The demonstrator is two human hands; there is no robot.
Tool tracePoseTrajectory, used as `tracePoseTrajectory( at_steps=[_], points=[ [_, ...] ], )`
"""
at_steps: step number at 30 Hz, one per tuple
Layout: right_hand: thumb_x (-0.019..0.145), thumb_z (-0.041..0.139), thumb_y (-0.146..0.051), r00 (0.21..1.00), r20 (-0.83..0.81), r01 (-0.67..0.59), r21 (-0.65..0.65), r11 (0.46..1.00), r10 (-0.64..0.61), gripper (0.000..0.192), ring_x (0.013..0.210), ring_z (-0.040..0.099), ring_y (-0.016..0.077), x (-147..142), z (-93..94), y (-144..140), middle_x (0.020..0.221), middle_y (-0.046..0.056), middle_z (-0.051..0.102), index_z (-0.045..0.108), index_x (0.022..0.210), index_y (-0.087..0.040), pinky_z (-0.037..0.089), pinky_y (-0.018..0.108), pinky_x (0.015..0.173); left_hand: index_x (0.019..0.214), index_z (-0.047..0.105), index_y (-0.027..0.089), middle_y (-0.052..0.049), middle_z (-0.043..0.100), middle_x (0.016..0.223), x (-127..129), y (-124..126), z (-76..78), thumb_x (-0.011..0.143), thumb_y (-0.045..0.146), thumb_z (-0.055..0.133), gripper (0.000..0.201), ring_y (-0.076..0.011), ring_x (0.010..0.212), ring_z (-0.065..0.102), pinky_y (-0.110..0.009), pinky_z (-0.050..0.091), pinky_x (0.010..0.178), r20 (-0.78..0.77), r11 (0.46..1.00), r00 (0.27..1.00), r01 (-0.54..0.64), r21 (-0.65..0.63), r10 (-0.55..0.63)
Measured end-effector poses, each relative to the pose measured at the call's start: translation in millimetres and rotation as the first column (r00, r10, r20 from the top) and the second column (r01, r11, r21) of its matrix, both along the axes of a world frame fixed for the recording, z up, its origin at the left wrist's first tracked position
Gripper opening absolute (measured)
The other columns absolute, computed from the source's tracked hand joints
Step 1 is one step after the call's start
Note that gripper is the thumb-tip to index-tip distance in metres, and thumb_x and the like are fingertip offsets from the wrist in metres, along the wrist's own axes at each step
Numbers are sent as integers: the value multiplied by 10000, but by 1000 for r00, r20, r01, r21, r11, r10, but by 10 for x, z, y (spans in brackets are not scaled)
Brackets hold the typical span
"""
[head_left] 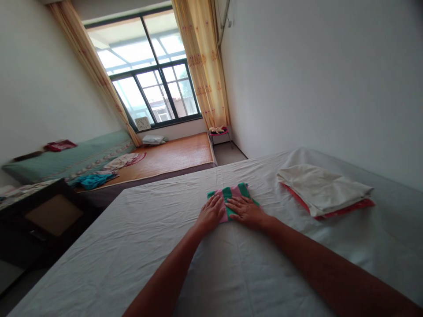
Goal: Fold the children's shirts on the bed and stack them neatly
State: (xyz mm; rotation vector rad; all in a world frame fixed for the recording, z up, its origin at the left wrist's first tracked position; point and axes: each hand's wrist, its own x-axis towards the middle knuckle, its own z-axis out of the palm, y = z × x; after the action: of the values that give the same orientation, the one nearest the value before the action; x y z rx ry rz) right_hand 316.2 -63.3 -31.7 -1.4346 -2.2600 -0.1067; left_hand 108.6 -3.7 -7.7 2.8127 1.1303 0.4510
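Observation:
A small folded cloth with green and pink stripes (234, 192) lies on the white bed sheet (148, 229). My left hand (211, 212) rests flat on the cloth's near left part, fingers together and stretched out. My right hand (246, 210) lies flat on its near right part, fingers spread a little. Both palms press down on the cloth; neither hand grips it. The two hands nearly touch over the middle of the cloth.
A folded stack of white and red cloth (325, 189) lies on the sheet to the right. A second bed with a straw mat (175, 156) and scattered clothes stands by the window. A dark table (49, 215) is at the left. A white wall runs along the right.

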Motion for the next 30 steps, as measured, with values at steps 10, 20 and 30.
tracePoseTrajectory(
  at_steps=[10, 20, 30],
  points=[
    [862, 470, -449, 838, -187, 490, -153, 858, -512, 685, 1344, 345, 289, 396, -221, 416, 1439, 227, 379, 338, 1409, -59, 337, 438, 1059, 1453, 304, 250, -34, 258, 1533, -133, -35, -244, 948, 482, 304, 556, -252, 1412, 200, -448, 267, 1125, 13, 999, 999, -52, -5, 52],
    [578, 783, -397, 445, -781, -248, -577, 778, -438, 370, 708, 673, 211, 99, 411, 372, 766, 49, 721, 675, 831, -148, 562, 341, 654, 1404, 378, 245, -56, 341, 1493, -215, 21, -253, 938, 464, 354, 515, -224, 1389, 262, -429, 265, 1130, 183, 998, 982, -44, -49, 52],
    [615, 782, -377, -111, -992, 319, 19, 947, 57, 414, 687, 655, 169, 1037, 1179, -344, 812, 25, 717, 661, 947, -161, 556, 303, 648, 1287, 488, 125, -137, 468, 1381, -241, 196, -329, 938, 320, 375, 416, -214, 1316, 389, -380, 309, 1114, 339, 979, 918, -193, -68, 204]
  ],
)
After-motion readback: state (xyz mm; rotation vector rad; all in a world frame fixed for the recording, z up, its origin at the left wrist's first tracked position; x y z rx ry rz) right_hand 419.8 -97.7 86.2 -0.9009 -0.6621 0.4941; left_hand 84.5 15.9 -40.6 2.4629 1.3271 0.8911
